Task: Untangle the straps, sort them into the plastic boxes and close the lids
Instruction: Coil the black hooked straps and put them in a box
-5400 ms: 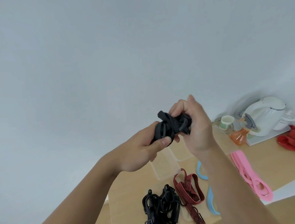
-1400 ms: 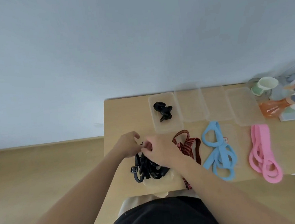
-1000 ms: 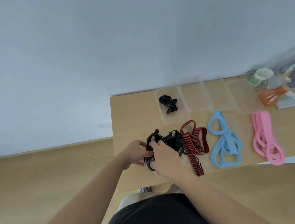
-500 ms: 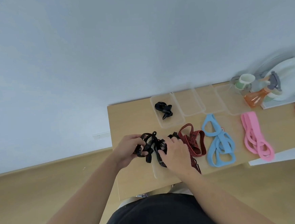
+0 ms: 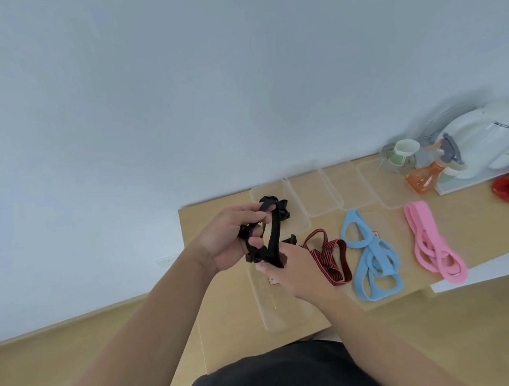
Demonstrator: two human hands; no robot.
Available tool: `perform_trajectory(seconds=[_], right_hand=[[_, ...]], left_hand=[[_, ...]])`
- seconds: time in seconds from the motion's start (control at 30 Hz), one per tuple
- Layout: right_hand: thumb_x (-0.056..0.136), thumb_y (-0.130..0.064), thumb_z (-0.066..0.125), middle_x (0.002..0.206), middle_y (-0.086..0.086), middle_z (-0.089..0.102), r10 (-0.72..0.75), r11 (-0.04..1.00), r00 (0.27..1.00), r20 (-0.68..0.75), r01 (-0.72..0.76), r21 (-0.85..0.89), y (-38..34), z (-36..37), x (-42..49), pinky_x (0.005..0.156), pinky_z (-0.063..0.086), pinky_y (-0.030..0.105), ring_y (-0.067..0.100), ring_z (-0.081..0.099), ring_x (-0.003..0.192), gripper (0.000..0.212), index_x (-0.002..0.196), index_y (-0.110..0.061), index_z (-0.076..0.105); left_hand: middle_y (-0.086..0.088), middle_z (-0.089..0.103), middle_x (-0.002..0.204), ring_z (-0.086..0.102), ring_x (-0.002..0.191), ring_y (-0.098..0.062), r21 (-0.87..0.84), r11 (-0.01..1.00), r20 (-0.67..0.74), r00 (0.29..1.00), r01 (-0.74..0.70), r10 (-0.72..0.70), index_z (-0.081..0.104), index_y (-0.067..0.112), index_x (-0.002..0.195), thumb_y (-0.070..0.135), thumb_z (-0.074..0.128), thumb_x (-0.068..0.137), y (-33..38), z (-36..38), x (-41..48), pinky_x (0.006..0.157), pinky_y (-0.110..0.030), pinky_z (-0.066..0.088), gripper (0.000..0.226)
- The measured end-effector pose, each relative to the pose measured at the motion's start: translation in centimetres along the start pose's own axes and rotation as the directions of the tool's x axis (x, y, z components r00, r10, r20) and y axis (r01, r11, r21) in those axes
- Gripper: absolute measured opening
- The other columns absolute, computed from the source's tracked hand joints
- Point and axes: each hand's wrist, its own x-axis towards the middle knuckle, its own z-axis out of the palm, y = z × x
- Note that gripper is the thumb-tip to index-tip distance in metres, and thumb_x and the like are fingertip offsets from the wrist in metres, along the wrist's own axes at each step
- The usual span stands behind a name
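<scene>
Black straps (image 5: 273,235) amid curled fingers (image 5: 249,216)

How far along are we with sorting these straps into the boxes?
Done: one rolled black strap lies in the leftmost box. In hand: left hand and right hand both grip the black strap tangle above the table. Left: the red-striped strap, blue straps and pink straps lie loose on the table, the other three boxes look empty, and no box has its lid on.

A black strap tangle (image 5: 273,237) is held aloft, with a red-striped strap (image 5: 328,257), blue straps (image 5: 371,259) and pink straps (image 5: 431,249) lying at its three o'clock, clear boxes (image 5: 350,188) at one.
</scene>
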Motion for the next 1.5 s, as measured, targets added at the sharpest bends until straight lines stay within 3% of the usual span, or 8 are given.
perform_trajectory(seconds=[0.1,0.23,0.37,0.67,0.8,0.97,1.37,1.5], right_hand=[[0.095,-0.035,0.068,0.056,-0.011,0.048,0.027,0.993,1.0,-0.013,-0.026,0.112,-0.4,-0.4,0.6,0.052,0.035,0.015,0.004,0.042,0.05,0.029,0.069,-0.027,0.057],[0.088,-0.032,0.074,0.08,0.007,0.068,0.077,0.965,0.997,0.031,-0.082,0.248,-0.8,-1.1,1.1,0.07,0.057,0.044,0.018,0.06,0.068,0.011,0.094,-0.028,0.066],[0.078,-0.033,0.083,0.085,-0.004,0.069,0.051,0.978,0.996,0.076,-0.065,0.199,-1.4,-1.1,0.8,0.075,0.055,0.027,0.004,0.06,0.071,0.047,0.119,-0.034,0.06],[0.093,-0.017,0.071,0.085,0.015,0.073,-0.044,0.967,0.996,-0.081,0.063,0.246,-4.2,-2.5,1.1,0.071,0.055,0.04,0.032,0.065,0.074,0.004,0.094,-0.021,0.07],[0.094,-0.015,0.07,0.065,-0.008,0.066,-0.068,0.958,0.992,-0.102,0.094,0.272,-5.0,-3.9,1.0,0.062,0.048,0.021,0.006,0.059,0.062,0.011,0.088,-0.024,0.069],[0.094,-0.014,0.07,0.066,0.003,0.066,-0.07,0.918,0.984,-0.161,0.127,0.377,-6.3,-6.0,1.0,0.054,0.042,0.021,0.013,0.052,0.055,0.004,0.09,-0.015,0.073],[0.096,-0.018,0.068,0.091,0.007,0.077,-0.012,0.831,0.977,-0.211,0.127,0.542,-9.1,-7.8,1.5,0.05,0.044,0.024,0.021,0.069,0.075,0.007,0.09,-0.019,0.072],[0.086,-0.025,0.08,0.08,0.001,0.071,-0.091,0.919,0.984,-0.153,0.143,0.368,-9.8,-7.5,1.5,0.05,0.042,0.022,0.011,0.061,0.062,0.013,0.094,-0.018,0.073]], left_hand=[[-0.003,0.057,0.083,0.038,0.059,-0.015,0.057,0.998,0.011,1.0,-0.015,0.014,0.063,0.0,0.125,0.0,0.056,0.094,1.2,0.2,0.0,0.052,-0.023,0.038,0.032],[-0.003,0.056,0.088,0.04,0.061,-0.013,0.036,0.999,0.04,0.999,-0.032,0.031,0.063,0.002,0.12,-0.001,0.058,0.077,1.8,0.1,-0.1,0.054,-0.022,0.04,0.044],[-0.002,0.053,0.09,0.035,0.057,-0.012,-0.014,0.999,0.138,0.989,-0.051,0.052,0.059,0.0,0.122,-0.005,0.052,0.076,2.5,1.0,-0.5,0.052,-0.021,0.038,0.046],[-0.012,0.066,0.11,0.066,0.095,-0.028,0.074,0.977,0.115,0.975,-0.198,0.189,0.06,-0.004,0.13,-0.004,0.06,0.077,4.7,0.8,-1.1,0.089,-0.034,0.057,0.053],[-0.017,0.066,0.131,0.064,0.12,-0.038,0.174,0.961,0.134,0.972,-0.217,0.195,0.057,0.006,0.139,-0.008,0.065,0.076,3.4,0.0,-1.5,0.105,-0.046,0.051,0.065],[0.012,0.068,0.124,0.063,0.117,-0.011,0.713,0.672,0.078,0.975,-0.199,0.207,0.058,0.04,0.13,0.017,0.076,0.069,1.3,-0.1,-1.8,0.1,-0.031,0.051,0.068],[-0.009,0.077,0.107,0.075,0.093,-0.023,0.589,0.731,0.033,0.914,-0.344,0.404,0.061,0.024,0.131,0.012,0.067,0.098,1.5,0.8,-2.4,0.09,-0.041,0.06,0.035],[-0.011,0.077,0.098,0.074,0.081,-0.022,0.533,0.764,-0.023,0.897,-0.363,0.442,0.062,0.018,0.122,0.012,0.057,0.104,2.2,1.3,-2.6,0.076,-0.04,0.062,0.02]])
